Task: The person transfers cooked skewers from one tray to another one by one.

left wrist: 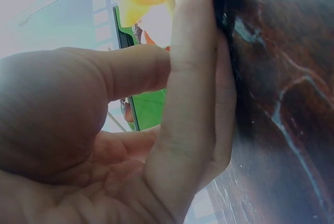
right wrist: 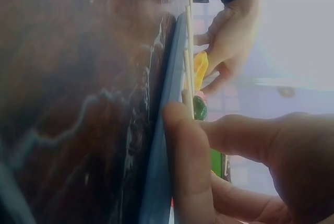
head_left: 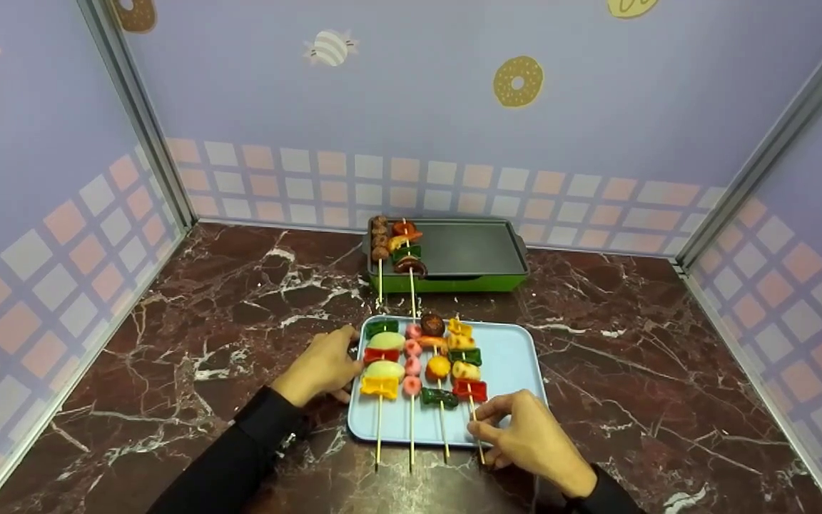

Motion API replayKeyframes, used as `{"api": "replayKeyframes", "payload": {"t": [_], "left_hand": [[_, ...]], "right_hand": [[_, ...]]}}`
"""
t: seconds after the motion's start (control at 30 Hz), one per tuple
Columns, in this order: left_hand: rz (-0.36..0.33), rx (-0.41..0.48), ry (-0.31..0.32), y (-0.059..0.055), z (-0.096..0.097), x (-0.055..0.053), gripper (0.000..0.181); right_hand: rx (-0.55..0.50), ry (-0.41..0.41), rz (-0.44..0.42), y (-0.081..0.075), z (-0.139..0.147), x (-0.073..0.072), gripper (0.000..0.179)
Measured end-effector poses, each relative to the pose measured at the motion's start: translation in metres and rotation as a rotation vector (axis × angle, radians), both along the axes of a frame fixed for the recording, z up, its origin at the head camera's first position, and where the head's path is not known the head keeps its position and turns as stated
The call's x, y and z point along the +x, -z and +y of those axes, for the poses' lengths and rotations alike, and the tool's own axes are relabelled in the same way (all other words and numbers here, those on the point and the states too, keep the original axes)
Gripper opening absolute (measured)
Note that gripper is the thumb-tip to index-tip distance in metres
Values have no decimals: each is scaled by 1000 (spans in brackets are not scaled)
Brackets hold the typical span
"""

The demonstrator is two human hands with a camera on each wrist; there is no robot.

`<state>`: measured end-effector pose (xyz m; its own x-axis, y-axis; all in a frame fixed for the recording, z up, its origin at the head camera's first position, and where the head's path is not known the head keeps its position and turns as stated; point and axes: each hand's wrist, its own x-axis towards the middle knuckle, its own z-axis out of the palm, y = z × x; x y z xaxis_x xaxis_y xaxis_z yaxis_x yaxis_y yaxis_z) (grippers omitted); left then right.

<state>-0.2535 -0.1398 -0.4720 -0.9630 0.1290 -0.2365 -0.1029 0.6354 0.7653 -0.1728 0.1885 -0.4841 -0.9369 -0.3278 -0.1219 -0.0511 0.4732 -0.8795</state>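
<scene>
A light blue tray [head_left: 507, 364] holds several toy food skewers lying side by side, their sticks jutting over its near rim. My left hand [head_left: 322, 365] grips the tray's left rim, fingers against its side; the left wrist view shows the fingertips at the tray edge. At the near right, my right hand [head_left: 525, 434] pinches the stick of the rightmost skewer [head_left: 469, 390], which carries red, white, green and yellow pieces. To its left lie a skewer with a mushroom [head_left: 432, 325], one of pink rings [head_left: 412, 365], and a pale green and red one [head_left: 382, 355].
Behind the tray stands a green grill [head_left: 454, 283] with a dark plate. On its left side rest a meatball skewer [head_left: 380, 239] and a mixed vegetable skewer [head_left: 407, 246], sticks pointing toward me. Patterned walls [head_left: 425, 86] enclose the dark marbled tabletop [head_left: 240, 335].
</scene>
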Motion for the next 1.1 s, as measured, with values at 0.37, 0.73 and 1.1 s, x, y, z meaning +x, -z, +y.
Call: {"api": "replayKeyframes", "payload": {"t": [0.37, 0.73, 1.1], "left_hand": [[12, 10, 6, 0, 0, 1, 50], [13, 15, 7, 4, -1, 0, 49], [17, -17, 10, 0, -1, 2, 51]], "right_hand": [[33, 16, 29, -4, 7, -5, 20], [42, 54, 90, -13, 14, -20, 26], [2, 140, 167, -30, 15, -49, 29]]}}
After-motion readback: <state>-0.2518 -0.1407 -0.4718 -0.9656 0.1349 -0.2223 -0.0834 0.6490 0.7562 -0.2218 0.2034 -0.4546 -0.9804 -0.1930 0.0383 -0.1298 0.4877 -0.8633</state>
